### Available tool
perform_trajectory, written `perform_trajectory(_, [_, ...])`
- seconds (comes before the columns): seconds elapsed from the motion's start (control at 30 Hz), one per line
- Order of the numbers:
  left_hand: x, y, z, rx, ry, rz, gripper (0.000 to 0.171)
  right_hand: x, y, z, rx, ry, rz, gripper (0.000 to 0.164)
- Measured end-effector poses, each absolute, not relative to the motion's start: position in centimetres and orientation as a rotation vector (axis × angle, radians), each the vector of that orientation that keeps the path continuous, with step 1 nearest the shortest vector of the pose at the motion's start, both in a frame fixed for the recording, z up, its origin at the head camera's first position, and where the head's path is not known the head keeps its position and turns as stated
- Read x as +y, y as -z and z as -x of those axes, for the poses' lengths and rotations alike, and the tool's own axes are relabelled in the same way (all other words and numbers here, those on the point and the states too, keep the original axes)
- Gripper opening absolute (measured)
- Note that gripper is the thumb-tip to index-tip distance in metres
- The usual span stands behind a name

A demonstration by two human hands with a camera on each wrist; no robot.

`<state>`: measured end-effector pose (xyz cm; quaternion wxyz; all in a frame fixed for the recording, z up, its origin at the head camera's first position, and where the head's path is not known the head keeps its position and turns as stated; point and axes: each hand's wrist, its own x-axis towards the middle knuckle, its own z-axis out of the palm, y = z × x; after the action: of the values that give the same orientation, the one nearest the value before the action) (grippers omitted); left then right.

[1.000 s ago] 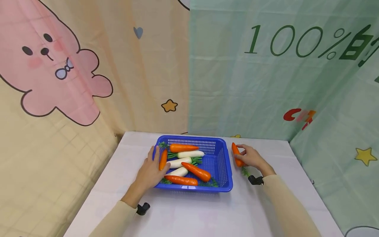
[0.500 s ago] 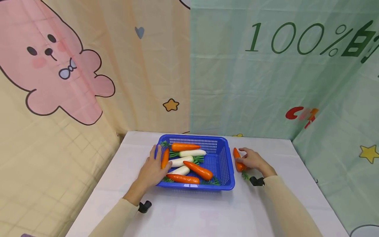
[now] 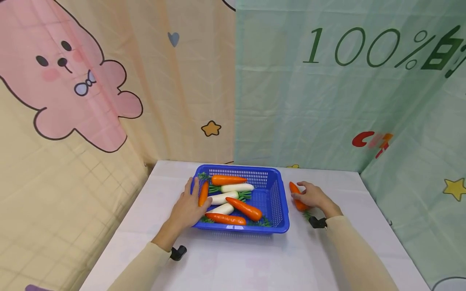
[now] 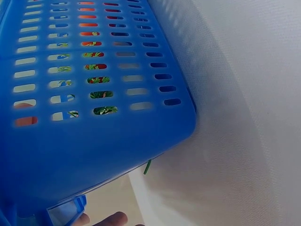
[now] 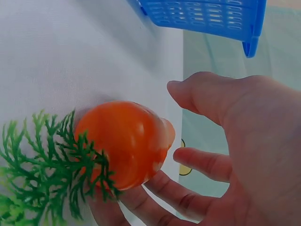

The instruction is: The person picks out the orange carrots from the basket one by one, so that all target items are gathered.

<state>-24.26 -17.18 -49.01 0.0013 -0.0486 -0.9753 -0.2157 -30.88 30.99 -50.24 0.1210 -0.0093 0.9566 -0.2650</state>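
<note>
My left hand (image 3: 185,208) rests along the left side of a blue slotted basket (image 3: 269,210). Its fingers look fairly straight and spread, with the thumb reaching inside the rim. Several fingertips (image 4: 115,219) show past the basket's corner in the left wrist view. On the white table, right of the basket, a carrot (image 3: 296,196) lies tip away. My right hand (image 3: 314,197) is around it loosely: the right wrist view has the thumb apart from the carrot (image 5: 124,146) and other fingers beside its far side. The carrot's green leaves (image 5: 51,165) point toward the camera.
Inside the basket lie several carrots (image 3: 244,208) and several white radishes (image 3: 236,188), bunched toward the left. The tabletop (image 3: 236,258) reaches back to a curtain (image 3: 291,121) with printed figures, which also closes off both sides.
Beside the basket, the carrot has come down from a more raised position and shifted slightly right with my right hand, whose thumb has parted from it. My left hand stays on the basket.
</note>
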Motion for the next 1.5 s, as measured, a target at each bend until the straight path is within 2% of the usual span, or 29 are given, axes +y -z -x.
perform_trajectory(0.4, [-17.5,48.9,24.3,-3.053,0.695,0.156,0.104,31.4,50.3,30.4,2.792,0.779,0.071,0.075])
perform_trajectory(0.43, [-18.1,50.5,25.1,-3.024,0.691,0.185,0.106,31.3,50.2,30.4,2.797,0.772,0.078,0.075])
perform_trajectory(0.63, [-18.2,50.7,25.2,-3.016,0.706,0.179,0.105,31.2,49.6,30.2,2.807,0.715,0.072,0.079])
perform_trajectory(0.67, [-17.5,49.2,24.3,-3.050,0.713,0.145,0.103,31.2,49.4,30.2,2.811,0.709,0.069,0.080])
perform_trajectory(0.83, [-17.3,49.3,24.4,-3.068,0.682,0.151,0.103,30.8,48.8,30.1,2.900,0.677,0.113,0.075])
perform_trajectory(1.27, [-17.2,49.3,24.3,-3.037,0.695,0.157,0.101,25.4,44.7,29.3,3.093,0.652,0.271,0.065])
perform_trajectory(1.5, [-17.1,49.0,24.1,-3.028,0.691,0.162,0.100,22.3,43.2,29.2,3.048,0.650,0.424,0.068])
